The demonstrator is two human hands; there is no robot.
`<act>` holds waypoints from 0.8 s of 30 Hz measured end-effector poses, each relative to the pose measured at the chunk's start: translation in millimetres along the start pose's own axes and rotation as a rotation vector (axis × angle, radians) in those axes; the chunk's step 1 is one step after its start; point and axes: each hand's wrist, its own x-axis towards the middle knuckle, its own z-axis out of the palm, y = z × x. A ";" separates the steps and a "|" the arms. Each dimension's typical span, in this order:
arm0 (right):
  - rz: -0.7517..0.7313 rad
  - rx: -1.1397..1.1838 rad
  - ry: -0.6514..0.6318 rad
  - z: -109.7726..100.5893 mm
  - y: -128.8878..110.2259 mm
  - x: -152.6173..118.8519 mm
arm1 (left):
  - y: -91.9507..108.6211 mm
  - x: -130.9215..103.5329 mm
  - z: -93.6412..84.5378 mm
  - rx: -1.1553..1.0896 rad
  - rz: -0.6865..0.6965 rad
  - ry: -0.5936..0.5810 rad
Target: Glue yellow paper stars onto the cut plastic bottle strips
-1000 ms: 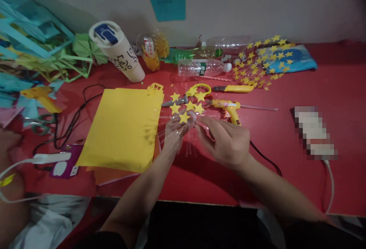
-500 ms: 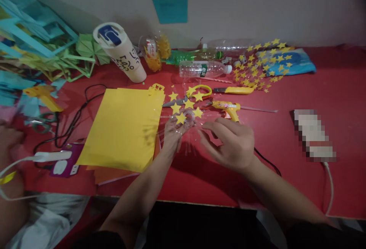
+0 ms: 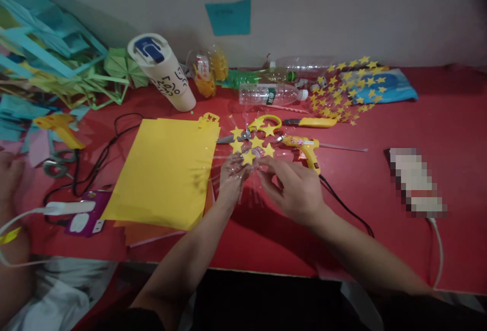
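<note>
A clear plastic bottle piece cut into thin splayed strips, with yellow stars (image 3: 256, 142) on it, is in my left hand (image 3: 230, 181). The fingers of that hand are closed round its lower part. At its right lower edge are the fingertips of my right hand (image 3: 294, 186), with thumb and forefinger nearly together. What sits between those fingertips is too small to make out. Behind the stars lie scissors with yellow handles (image 3: 277, 118). A yellow glue gun (image 3: 304, 144) with a clear glue stick lies just beyond my right hand.
Yellow paper sheets (image 3: 163, 169) lie left of my hands. Behind are a white tumbler (image 3: 167, 75), a plastic bottle (image 3: 270, 95), a yellow cutter (image 3: 314, 122) and a second star-covered strip piece (image 3: 344, 90). A phone (image 3: 416, 181) lies right. Another person's hand (image 3: 9, 176) rests far left.
My right hand has moved left to the starred plastic piece, its fingers drawing closer together. The piece has shifted slightly right in my left hand.
</note>
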 end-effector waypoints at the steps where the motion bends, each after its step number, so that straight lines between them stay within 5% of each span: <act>1: -0.002 -0.039 0.004 1.5 0.4 -1.0 | 0.7 -0.2 1.1 -0.011 0.002 -0.001; 10: -0.045 -0.065 -0.042 3.6 2.0 -4.2 | 12.7 -5.8 10.0 -0.012 0.009 -0.131; 16: -0.106 -0.065 -0.051 5.9 3.7 -4.6 | 10.9 -3.3 6.9 -0.006 0.044 -0.113; 24: -0.004 -0.043 -0.062 4.3 3.8 -5.0 | 1.9 4.2 1.0 -0.032 0.005 -0.080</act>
